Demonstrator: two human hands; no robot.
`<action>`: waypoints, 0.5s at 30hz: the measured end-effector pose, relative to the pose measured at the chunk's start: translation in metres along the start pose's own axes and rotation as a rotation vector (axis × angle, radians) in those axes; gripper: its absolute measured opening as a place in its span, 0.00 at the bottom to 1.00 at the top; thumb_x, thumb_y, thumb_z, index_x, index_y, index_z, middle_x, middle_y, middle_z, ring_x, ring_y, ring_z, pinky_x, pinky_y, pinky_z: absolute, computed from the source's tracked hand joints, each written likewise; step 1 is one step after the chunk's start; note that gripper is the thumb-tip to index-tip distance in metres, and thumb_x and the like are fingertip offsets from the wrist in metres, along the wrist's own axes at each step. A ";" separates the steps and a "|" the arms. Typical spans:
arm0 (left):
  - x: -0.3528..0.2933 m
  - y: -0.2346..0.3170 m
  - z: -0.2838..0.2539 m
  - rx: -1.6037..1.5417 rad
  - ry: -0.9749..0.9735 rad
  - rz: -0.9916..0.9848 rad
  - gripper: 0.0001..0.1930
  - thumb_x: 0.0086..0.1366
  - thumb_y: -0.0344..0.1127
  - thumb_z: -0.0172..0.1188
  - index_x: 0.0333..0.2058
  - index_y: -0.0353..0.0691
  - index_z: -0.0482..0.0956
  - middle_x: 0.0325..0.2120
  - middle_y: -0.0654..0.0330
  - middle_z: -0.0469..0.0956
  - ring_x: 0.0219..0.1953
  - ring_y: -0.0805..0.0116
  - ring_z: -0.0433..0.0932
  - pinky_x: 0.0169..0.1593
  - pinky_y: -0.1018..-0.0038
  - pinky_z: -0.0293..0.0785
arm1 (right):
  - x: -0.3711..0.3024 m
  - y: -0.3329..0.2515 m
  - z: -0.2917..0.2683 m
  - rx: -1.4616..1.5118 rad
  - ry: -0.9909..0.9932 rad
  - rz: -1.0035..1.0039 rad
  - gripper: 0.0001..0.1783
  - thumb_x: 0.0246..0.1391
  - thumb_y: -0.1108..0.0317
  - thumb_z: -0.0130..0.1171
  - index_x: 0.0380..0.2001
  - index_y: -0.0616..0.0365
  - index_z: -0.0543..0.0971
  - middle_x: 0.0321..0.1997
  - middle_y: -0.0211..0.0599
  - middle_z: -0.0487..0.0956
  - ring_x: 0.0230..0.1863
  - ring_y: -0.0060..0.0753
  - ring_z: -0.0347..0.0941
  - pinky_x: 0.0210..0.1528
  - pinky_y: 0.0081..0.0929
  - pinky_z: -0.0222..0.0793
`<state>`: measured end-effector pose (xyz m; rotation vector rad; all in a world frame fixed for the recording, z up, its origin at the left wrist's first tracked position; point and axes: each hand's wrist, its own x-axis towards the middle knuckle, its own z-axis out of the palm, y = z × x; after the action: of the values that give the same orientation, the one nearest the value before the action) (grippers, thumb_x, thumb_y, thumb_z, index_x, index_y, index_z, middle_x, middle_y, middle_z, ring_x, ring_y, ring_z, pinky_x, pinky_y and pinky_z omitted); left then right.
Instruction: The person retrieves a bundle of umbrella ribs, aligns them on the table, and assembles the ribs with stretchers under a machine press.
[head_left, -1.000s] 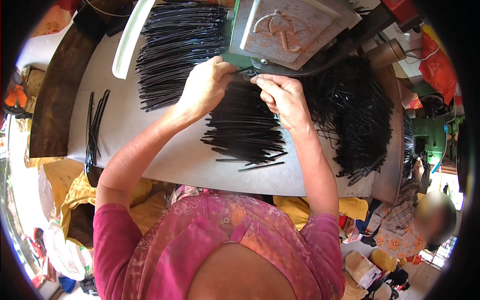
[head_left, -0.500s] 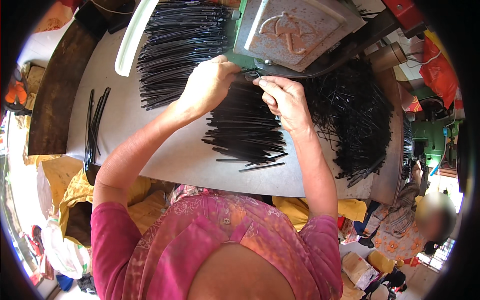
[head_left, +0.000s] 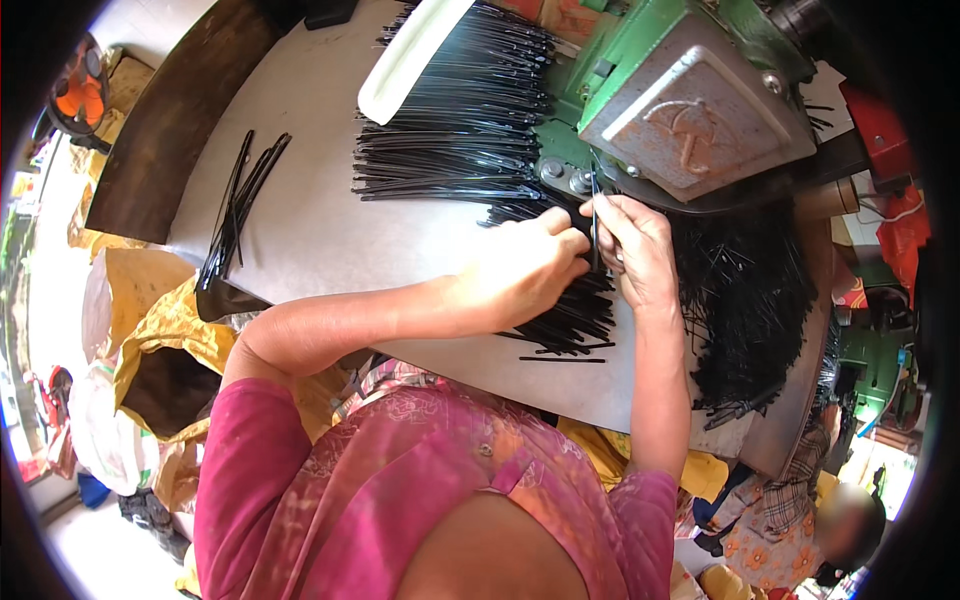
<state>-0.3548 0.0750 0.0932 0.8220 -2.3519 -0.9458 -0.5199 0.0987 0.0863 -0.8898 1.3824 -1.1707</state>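
My right hand (head_left: 638, 248) pinches a thin black rod (head_left: 596, 205) between thumb and fingers, just in front of the green machine (head_left: 640, 85). The rod stands nearly upright in view, its far end by the machine's small bolted base (head_left: 565, 178). My left hand (head_left: 525, 268) is closed, fingers curled, over the near stack of black rods (head_left: 575, 318). Whatever its fingertips hold is hidden. Beyond it lies a larger, neatly laid stack of black rods (head_left: 440, 150). To the right of my right hand is a tangled heap of black parts (head_left: 750, 300).
A few loose rods (head_left: 243, 205) lie at the left of the metal tabletop (head_left: 310, 240). A white curved strip (head_left: 410, 65) overhangs the far stack. A dark curved board (head_left: 185, 110) edges the left side. Yellow sacks (head_left: 165, 370) stand below; another person (head_left: 785, 525) sits at lower right.
Both hands have drawn back from the machine toward me, the left now over the near stack. The rod shows in my right hand. The whole view has shifted, so the machine appears farther right.
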 end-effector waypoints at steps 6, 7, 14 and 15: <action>0.006 -0.064 -0.023 0.626 0.153 0.047 0.05 0.47 0.26 0.54 0.25 0.36 0.70 0.27 0.56 0.65 0.33 0.59 0.65 0.37 0.67 0.63 | -0.010 0.002 -0.012 0.058 0.006 0.027 0.10 0.50 0.66 0.51 0.25 0.63 0.75 0.12 0.22 0.64 0.10 0.10 0.51 0.12 0.10 0.44; 0.004 -0.068 -0.023 0.586 0.131 0.055 0.05 0.47 0.25 0.53 0.26 0.35 0.69 0.28 0.55 0.64 0.34 0.58 0.64 0.38 0.67 0.62 | -0.010 0.002 -0.011 0.120 0.085 0.040 0.10 0.50 0.66 0.52 0.27 0.63 0.75 0.14 0.23 0.65 0.11 0.10 0.52 0.12 0.09 0.45; 0.005 -0.042 -0.017 0.538 0.215 0.216 0.09 0.45 0.22 0.48 0.29 0.35 0.64 0.26 0.55 0.62 0.30 0.59 0.64 0.34 0.69 0.61 | -0.015 0.014 -0.022 0.340 0.188 -0.031 0.07 0.51 0.71 0.51 0.31 0.64 0.72 0.26 0.34 0.73 0.24 0.25 0.73 0.25 0.18 0.72; 0.004 -0.039 -0.016 0.478 0.192 0.239 0.08 0.47 0.23 0.47 0.29 0.35 0.64 0.25 0.55 0.62 0.29 0.59 0.64 0.34 0.69 0.61 | -0.015 0.015 -0.020 0.391 0.206 -0.052 0.07 0.50 0.72 0.50 0.31 0.66 0.72 0.27 0.37 0.73 0.27 0.30 0.73 0.28 0.22 0.73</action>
<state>-0.3343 0.0421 0.0760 0.7376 -2.4627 -0.1950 -0.5357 0.1200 0.0746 -0.5407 1.2346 -1.5420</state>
